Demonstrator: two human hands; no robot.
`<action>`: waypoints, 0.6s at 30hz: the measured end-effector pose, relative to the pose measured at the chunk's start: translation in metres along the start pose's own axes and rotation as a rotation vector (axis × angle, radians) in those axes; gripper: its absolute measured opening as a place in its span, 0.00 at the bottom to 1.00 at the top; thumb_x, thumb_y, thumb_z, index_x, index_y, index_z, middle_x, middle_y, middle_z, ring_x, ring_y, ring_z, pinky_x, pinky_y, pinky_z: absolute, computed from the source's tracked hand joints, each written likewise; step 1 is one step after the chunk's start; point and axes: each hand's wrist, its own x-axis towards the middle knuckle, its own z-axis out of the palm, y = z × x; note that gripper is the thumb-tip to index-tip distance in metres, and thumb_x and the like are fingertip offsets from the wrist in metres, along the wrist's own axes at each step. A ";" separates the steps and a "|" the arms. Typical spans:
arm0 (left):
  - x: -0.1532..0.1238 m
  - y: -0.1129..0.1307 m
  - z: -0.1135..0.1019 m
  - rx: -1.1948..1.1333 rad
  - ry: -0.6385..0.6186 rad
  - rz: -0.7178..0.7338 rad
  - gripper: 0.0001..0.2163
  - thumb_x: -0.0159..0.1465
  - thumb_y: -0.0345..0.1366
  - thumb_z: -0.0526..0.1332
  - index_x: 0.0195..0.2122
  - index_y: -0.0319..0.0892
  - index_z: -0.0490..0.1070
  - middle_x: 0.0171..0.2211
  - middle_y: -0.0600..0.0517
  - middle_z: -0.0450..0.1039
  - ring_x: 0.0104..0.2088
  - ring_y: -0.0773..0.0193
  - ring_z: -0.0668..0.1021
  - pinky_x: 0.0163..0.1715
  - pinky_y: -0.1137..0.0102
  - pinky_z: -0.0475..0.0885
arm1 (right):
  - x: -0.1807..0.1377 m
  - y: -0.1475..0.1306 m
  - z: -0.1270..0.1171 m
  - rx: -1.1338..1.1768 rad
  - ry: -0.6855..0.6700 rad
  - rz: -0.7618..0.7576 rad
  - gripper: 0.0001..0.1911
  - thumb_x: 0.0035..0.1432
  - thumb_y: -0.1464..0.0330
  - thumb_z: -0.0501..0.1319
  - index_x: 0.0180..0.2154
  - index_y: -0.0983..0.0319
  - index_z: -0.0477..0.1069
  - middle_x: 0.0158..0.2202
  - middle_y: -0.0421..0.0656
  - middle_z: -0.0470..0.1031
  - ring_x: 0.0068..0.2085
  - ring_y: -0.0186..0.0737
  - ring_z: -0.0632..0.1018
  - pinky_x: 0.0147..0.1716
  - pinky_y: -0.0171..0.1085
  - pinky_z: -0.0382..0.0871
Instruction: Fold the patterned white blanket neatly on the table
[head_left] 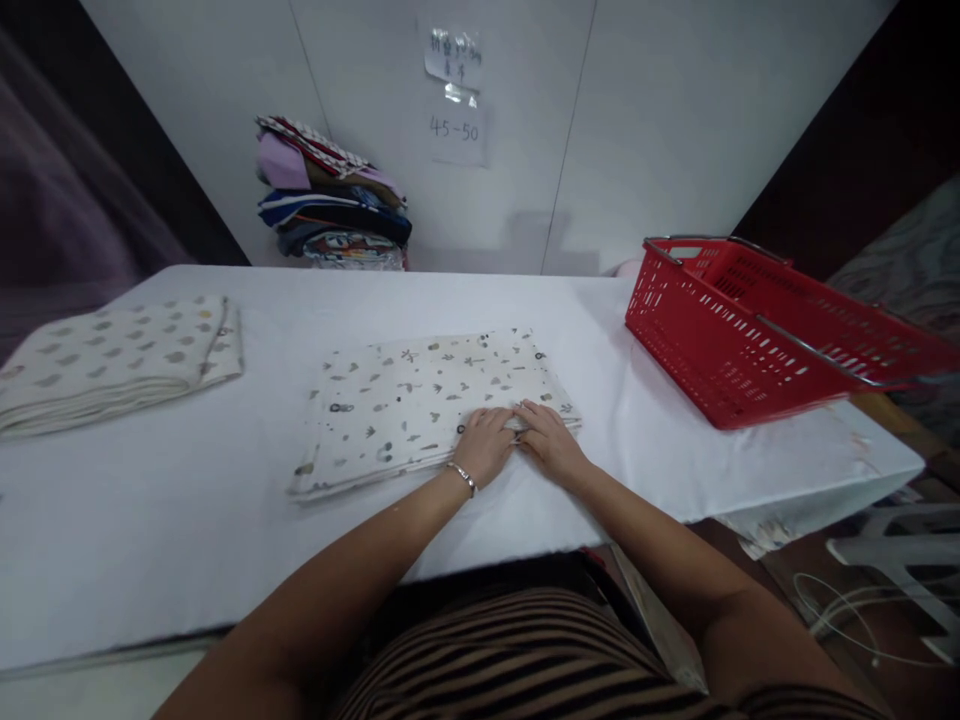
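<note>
A folded cream cloth with small printed motifs (420,400) lies flat in the middle of the white table (150,520). My left hand (484,442) and my right hand (549,440) rest side by side on its near right edge, palms down. The fingers of both lie flat on the fabric, fingertips nearly touching each other. A thin bracelet sits on my left wrist. Neither hand grips anything that I can see.
A second folded patterned cloth (112,360) lies at the table's left. A red plastic basket (765,330) stands tilted at the right edge. A pile of folded coloured fabrics (334,200) sits against the back wall, below a taped paper note (454,95).
</note>
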 end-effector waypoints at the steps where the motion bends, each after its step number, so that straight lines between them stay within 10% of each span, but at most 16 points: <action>1: 0.000 0.000 0.001 -0.004 0.010 -0.003 0.06 0.61 0.32 0.56 0.34 0.43 0.74 0.50 0.48 0.69 0.53 0.58 0.68 0.53 0.58 0.60 | 0.000 0.000 0.001 0.006 0.008 0.002 0.07 0.61 0.69 0.55 0.34 0.61 0.71 0.57 0.49 0.64 0.62 0.45 0.57 0.55 0.53 0.57; 18: -0.001 -0.006 0.008 -0.160 0.053 -0.085 0.07 0.60 0.32 0.56 0.34 0.43 0.74 0.51 0.48 0.69 0.52 0.58 0.68 0.52 0.58 0.61 | -0.001 0.008 -0.005 -0.072 -0.038 0.051 0.06 0.60 0.70 0.56 0.37 0.60 0.71 0.57 0.49 0.64 0.62 0.48 0.57 0.54 0.53 0.57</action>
